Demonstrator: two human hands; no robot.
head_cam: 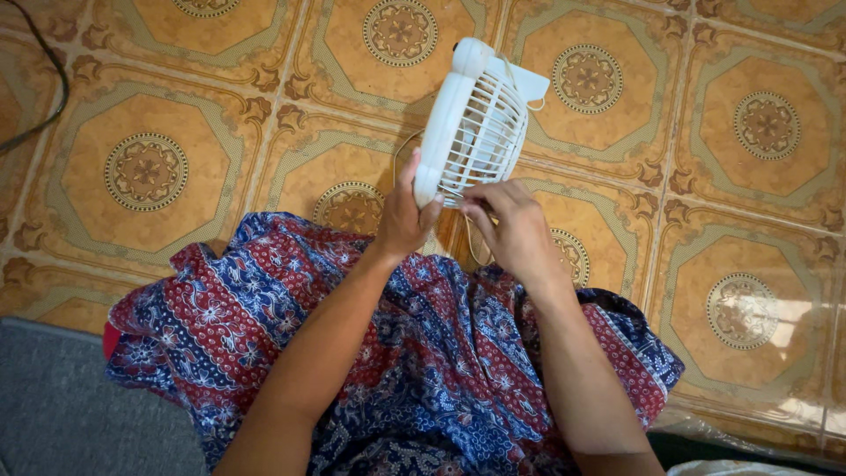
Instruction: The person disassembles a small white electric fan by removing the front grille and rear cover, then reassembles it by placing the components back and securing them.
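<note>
Hands first: our left hand (404, 216) grips the bottom edge of a small white fan (474, 123) and holds it up in the air, over our lap and the floor. Our right hand (515, 231) is curled, with its fingertips (471, 210) pinching at the thin bars of the grille near the bottom. We think we are in the middle of working the grille, maybe picking at it or trying to pull it loose. The next move seems to need a steady grip from the left hand and small, careful pulls from the right, since the bars look thin. A thin cord (476, 251) hangs down from the fan between our arms and could get in the way. A red and blue patterned cloth (423, 370) covers our lap. Orange patterned floor tiles (145, 167) lie below, with a grey mat (53, 405) beside us.
</note>
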